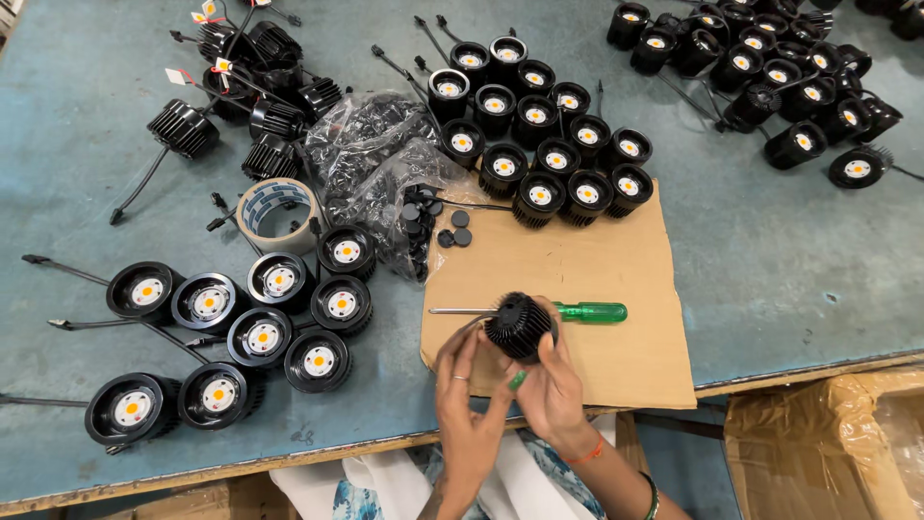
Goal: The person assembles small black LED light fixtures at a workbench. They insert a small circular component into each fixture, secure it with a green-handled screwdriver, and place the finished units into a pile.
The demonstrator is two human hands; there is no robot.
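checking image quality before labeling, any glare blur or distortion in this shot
Head view: even, soft light with faint shadows; glare on the clear plastic bags and the green screwdriver handle; wide-angle bending toward the edges; both hands and the finned black housing are sharp.

My left hand and right hand cupping a black finned lamp housing, green-handled screwdriver just behind on cardboard sheet, tape roll left.

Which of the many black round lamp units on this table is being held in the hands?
The black finned lamp unit above the brown cardboard sheet, gripped by both hands; all others rest on the table.
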